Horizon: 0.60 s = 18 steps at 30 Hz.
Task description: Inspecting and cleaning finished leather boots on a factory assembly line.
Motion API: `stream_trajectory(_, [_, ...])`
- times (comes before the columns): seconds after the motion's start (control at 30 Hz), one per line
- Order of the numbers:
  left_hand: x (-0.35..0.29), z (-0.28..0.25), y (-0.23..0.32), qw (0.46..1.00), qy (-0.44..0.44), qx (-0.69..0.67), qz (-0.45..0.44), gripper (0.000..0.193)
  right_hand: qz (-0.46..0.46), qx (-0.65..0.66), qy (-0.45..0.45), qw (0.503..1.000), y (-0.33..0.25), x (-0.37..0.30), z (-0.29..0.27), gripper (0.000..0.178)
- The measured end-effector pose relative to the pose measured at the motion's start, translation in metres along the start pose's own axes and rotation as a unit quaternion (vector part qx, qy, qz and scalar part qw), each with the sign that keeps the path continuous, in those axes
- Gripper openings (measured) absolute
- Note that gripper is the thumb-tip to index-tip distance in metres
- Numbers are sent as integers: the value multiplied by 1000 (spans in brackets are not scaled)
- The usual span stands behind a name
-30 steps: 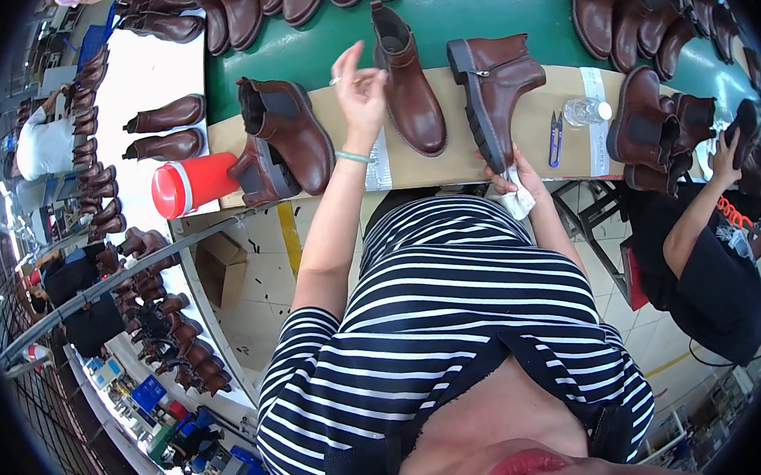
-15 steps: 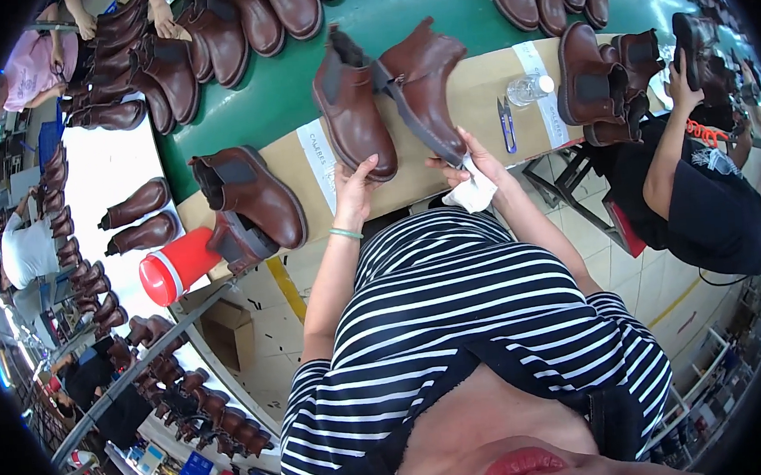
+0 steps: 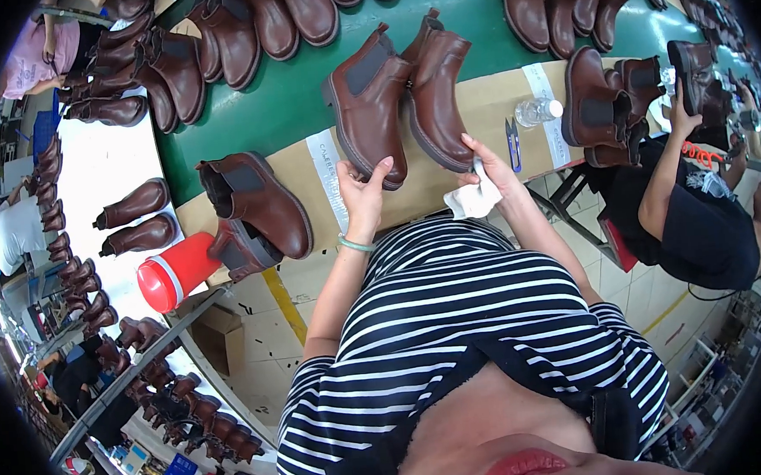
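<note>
Two brown leather ankle boots stand side by side over the cardboard-covered table edge, toes toward me. My left hand (image 3: pixel 363 199) grips the left boot (image 3: pixel 371 120) at its toe, thumb on top of the leather. That boot shows a dark elastic side panel and a pull tab. The right boot (image 3: pixel 438 99) is held at its toe by my right hand (image 3: pixel 490 174), whose fingers are partly hidden. A crumpled white cloth (image 3: pixel 474 199) is also tucked in my right hand and hangs below it.
A thread snipper (image 3: pixel 513 145) and a clear bottle (image 3: pixel 538 111) lie to the right. More boots (image 3: pixel 261 201) and a red jug (image 3: pixel 173 273) sit at the left. At the right, a co-worker in black (image 3: pixel 701 205) handles a dark boot. Boots line the green tabletop (image 3: pixel 302 94).
The right boot has turned from tilted sideways to nearly parallel with the left boot. Both boots now lean slightly to the right at the top.
</note>
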<state>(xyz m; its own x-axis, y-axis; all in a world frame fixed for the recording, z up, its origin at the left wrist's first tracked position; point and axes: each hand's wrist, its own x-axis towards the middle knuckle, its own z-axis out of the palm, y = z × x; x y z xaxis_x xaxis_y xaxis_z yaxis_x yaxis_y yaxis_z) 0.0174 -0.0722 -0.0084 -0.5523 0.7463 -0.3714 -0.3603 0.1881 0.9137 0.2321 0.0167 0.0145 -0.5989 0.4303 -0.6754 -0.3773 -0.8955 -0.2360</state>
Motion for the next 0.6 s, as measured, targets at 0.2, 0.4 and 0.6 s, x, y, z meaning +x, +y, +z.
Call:
stream_trajectory(0.2, [1,9,28,974,-10,175,143,48,23,4,-21,1000,-13,-1,-21,27])
stream_trajectory(0.4, [13,17,39,963,-18,220,153,49,-32,-38,21,999,-23,-3,-19,26])
stream_trajectory(0.6, [32,27,32,964,-35,224,138,47,-63,-20,25,997,-33,4,-25,31])
